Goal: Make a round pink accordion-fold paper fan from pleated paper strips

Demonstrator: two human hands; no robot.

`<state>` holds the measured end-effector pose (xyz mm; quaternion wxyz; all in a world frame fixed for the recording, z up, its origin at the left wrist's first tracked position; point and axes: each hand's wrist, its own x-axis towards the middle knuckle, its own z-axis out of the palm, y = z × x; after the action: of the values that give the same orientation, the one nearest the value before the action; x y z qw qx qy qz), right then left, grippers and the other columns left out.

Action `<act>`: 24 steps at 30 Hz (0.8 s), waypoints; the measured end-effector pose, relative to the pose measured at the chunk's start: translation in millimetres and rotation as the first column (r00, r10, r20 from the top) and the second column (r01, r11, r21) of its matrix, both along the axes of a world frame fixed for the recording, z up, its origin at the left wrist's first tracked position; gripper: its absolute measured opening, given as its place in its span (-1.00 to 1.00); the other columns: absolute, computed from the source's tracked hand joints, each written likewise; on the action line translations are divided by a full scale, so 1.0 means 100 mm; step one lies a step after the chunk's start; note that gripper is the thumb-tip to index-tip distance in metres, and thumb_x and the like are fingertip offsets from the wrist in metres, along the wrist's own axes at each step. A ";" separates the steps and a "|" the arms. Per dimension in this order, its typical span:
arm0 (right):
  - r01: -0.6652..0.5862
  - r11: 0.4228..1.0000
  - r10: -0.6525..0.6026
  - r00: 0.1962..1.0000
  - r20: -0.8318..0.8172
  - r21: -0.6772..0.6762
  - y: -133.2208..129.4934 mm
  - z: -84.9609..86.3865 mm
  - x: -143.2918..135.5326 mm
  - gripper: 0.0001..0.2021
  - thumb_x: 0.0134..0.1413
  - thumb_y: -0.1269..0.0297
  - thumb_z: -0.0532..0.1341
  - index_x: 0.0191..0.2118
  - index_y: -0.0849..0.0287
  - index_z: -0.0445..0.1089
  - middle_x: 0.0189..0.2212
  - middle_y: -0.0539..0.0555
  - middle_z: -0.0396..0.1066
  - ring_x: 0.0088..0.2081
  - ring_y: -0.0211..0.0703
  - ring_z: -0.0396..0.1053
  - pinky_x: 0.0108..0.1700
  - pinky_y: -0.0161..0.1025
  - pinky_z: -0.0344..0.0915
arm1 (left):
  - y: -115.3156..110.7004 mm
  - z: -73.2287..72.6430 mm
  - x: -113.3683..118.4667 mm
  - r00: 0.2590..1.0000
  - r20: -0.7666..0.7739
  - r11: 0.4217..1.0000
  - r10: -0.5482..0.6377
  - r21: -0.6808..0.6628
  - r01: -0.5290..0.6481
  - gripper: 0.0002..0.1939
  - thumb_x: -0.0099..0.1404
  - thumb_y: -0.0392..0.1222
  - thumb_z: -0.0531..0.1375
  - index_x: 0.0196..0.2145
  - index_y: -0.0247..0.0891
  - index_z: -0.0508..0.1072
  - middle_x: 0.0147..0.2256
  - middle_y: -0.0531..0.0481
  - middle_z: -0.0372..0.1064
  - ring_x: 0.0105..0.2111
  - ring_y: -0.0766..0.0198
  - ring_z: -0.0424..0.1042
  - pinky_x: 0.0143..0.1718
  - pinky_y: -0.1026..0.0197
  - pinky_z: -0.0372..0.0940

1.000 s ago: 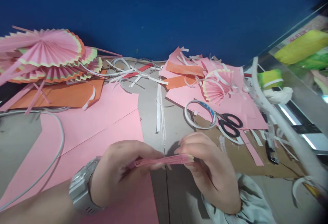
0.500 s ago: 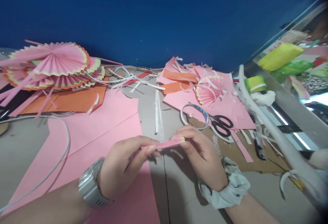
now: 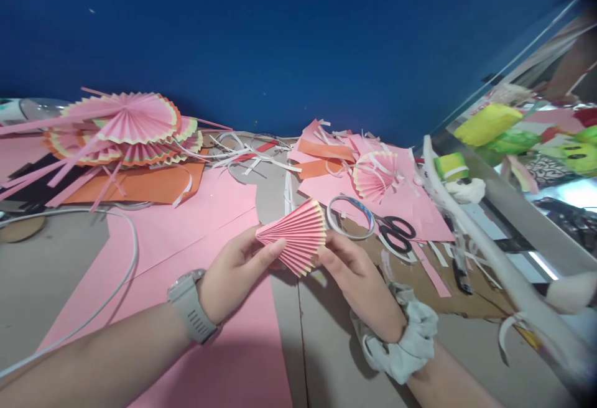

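Note:
Between my two hands is a pleated pink paper fan [image 3: 295,234], spread part way, with a pale yellow zigzag edge toward the right. My left hand [image 3: 237,268] grips its narrow gathered end, thumb on top of the pleats. The fingers and thumb of my right hand [image 3: 352,271] pinch the wide yellow edge. Under my left arm lies a large pink paper sheet [image 3: 200,308]. Beyond my right hand are black-handled scissors [image 3: 396,234] and a roll of tape [image 3: 332,215].
Finished pleated rosettes [image 3: 133,119] are piled at the back left on orange paper [image 3: 140,184]. Another pleated fan [image 3: 374,175] rests on pink sheets at the back right. A cutter [image 3: 461,271] lies on cardboard [image 3: 438,305]. A white cable [image 3: 133,246] loops at left.
The pink paper was a closed, narrow folded strip between my hands. Now its pleats are spread into a fan. The view has shifted slightly.

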<state>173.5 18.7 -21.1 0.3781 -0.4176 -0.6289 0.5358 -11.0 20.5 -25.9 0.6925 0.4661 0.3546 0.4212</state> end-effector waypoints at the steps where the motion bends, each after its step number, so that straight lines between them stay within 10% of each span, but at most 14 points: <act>1: -0.011 1.000 0.011 1.000 -0.022 -0.025 0.01 0.01 0.00 -0.82 0.19 0.19 0.06 -0.22 0.17 0.30 -0.32 0.05 0.42 -0.32 -0.24 0.39 -0.22 -0.27 0.38 | 0.01 -0.01 0.00 1.000 0.025 1.000 0.002 -0.016 -0.002 -0.78 0.30 -0.14 0.09 -0.20 -0.35 0.36 -0.25 -0.09 0.44 -0.33 0.28 0.45 -0.30 0.21 0.38; 11: 0.157 0.984 -0.152 0.986 0.061 -0.080 0.07 -0.02 0.10 -0.83 0.16 0.17 0.10 -0.37 0.14 0.24 -0.47 -0.08 0.24 -0.44 -0.34 0.26 -0.38 -0.40 0.29 | -0.01 -0.05 -0.01 0.991 -0.118 0.993 -0.068 -0.105 0.056 -0.67 0.21 -0.11 0.20 -0.12 -0.31 0.27 -0.40 -0.02 0.44 -0.41 0.30 0.45 -0.33 0.22 0.35; 24: 0.109 0.993 -0.114 0.972 0.204 0.034 -0.06 0.09 0.00 -0.73 0.24 0.15 -0.05 -0.22 0.06 0.36 -0.30 0.02 0.39 -0.18 -0.15 0.30 -0.15 -0.29 0.26 | -0.02 -0.02 -0.01 0.918 -0.396 0.962 -0.030 0.237 0.134 -0.63 0.34 -0.03 -0.04 -0.36 -0.32 0.42 -0.39 -0.03 0.40 -0.36 0.26 0.35 -0.27 0.26 0.26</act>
<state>173.8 13.0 -12.3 0.3450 -0.5011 -0.6464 0.4605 -11.5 18.7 -27.8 0.5585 0.6415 0.4067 0.3333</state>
